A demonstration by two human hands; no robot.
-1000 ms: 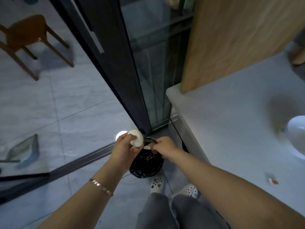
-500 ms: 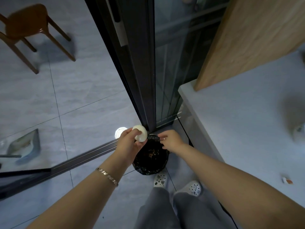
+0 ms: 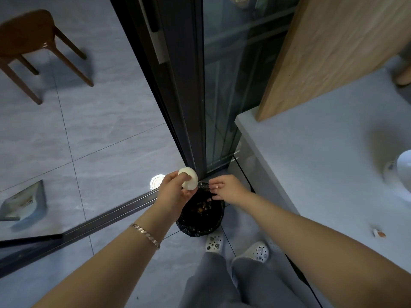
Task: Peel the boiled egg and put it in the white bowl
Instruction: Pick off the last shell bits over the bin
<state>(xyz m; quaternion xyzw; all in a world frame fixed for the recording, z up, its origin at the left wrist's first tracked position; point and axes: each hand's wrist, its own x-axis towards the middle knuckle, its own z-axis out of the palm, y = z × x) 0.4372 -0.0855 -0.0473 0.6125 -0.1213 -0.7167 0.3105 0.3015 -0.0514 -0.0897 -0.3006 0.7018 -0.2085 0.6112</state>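
Note:
My left hand [image 3: 173, 192] holds a white peeled egg [image 3: 189, 181] between thumb and fingers, just above the left rim of a black-lined trash bin [image 3: 200, 218] on the floor. Over the bin's far rim, my right hand [image 3: 229, 188] hovers with its fingers spread and a small bit of shell [image 3: 217, 186] stuck on a fingertip. The white bowl [image 3: 405, 168] shows only partly at the right edge, on the grey counter [image 3: 322, 174].
A shell fragment [image 3: 379, 233] lies near the counter's front edge. A dark sliding door frame [image 3: 178, 96] rises behind the bin, its floor track running left. A wooden stool [image 3: 33, 45] stands far left. My feet in white clogs [image 3: 238, 245] are beside the bin.
My right hand's fingers have spread apart over the bin, away from the egg. The view has swung back to the right, so the bowl's edge shows again.

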